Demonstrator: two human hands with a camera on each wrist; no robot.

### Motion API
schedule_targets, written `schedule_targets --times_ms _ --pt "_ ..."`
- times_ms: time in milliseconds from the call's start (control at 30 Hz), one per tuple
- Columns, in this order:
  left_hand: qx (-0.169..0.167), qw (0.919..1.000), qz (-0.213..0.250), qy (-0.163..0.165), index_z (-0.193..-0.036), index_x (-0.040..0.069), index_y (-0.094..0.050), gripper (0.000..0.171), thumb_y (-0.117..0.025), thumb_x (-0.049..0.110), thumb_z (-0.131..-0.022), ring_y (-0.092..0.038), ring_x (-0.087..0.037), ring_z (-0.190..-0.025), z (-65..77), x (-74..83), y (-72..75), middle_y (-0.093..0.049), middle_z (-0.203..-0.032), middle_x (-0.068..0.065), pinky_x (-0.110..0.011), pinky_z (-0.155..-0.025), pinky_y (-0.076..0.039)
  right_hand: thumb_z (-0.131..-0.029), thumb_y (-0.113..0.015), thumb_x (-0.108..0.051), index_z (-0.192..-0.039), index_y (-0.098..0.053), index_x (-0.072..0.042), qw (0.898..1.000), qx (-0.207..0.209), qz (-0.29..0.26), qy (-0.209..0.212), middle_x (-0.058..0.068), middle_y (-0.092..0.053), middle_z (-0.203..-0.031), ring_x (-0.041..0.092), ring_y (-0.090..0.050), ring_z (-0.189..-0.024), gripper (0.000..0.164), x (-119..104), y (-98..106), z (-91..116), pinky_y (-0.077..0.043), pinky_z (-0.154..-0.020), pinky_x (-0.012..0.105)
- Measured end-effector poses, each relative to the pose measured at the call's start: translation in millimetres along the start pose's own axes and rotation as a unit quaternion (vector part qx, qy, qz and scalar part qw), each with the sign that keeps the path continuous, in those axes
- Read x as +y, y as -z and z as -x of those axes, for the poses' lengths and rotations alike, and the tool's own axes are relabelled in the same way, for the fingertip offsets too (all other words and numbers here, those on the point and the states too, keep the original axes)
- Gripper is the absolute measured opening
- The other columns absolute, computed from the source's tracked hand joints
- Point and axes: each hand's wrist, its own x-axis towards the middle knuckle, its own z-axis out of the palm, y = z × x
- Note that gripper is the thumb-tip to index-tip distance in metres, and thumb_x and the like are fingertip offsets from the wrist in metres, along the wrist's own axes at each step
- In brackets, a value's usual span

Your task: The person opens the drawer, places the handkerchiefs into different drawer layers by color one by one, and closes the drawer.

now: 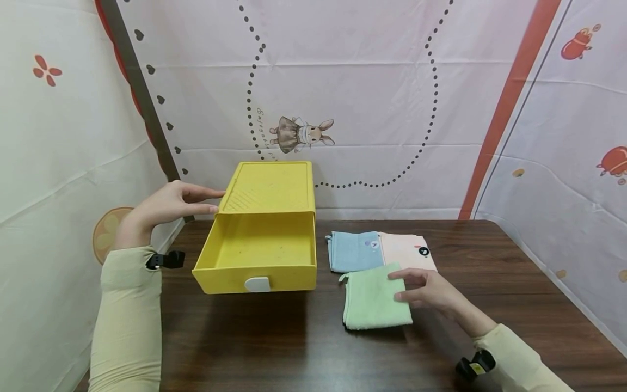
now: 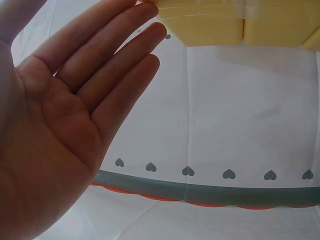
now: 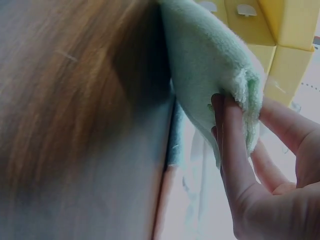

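Note:
My left hand [image 1: 168,204] touches the left side of a yellow drawer box [image 1: 274,188]. Its fingers [image 2: 110,75] reach out fairly straight in the left wrist view. The top drawer [image 1: 279,279], with a white knob, is pulled out, and its inside shows nothing in it. My right hand [image 1: 431,294] pinches a folded light green towel [image 1: 374,299] by its right edge, thumb on one side and fingers on the other. In the right wrist view the towel [image 3: 210,65] is tilted up off the table.
Behind the green towel lie a folded blue towel [image 1: 352,251] and a folded pale pink towel [image 1: 406,247], side by side on the dark wooden table [image 1: 235,343]. A printed white cloth [image 1: 372,109] hangs around the back and sides.

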Motion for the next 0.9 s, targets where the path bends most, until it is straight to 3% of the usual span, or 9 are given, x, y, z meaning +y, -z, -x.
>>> schedule_targets --times_ms 600,900 --pt "0.002 1.0000 -0.002 -0.008 -0.125 0.024 -0.064 0.046 -0.072 0.040 -0.083 -0.060 -0.021 -0.109 -0.4 -1.5 -0.7 -0.065 -0.123 -0.002 -0.047 -0.087 -0.050 -0.081 -0.076 -0.019 -0.131 -0.055 -0.004 0.999 0.017 0.006 0.033 0.021 -0.054 -0.133 0.016 -0.064 -0.101 0.056 -24.7 2.1 10.2 -0.054 -0.083 0.041" --pt "0.003 1.0000 0.004 -0.008 -0.125 0.024 -0.064 0.046 -0.072 0.040 -0.083 -0.061 -0.022 -0.109 -0.7 -3.3 -1.3 -0.065 -0.122 -0.002 -0.048 -0.088 -0.050 -0.081 -0.075 -0.021 -0.130 -0.056 -0.007 0.998 0.022 0.031 0.056 0.018 -0.044 -0.142 0.027 -0.055 -0.119 0.054 -38.5 6.1 14.4 -0.052 -0.088 0.042"
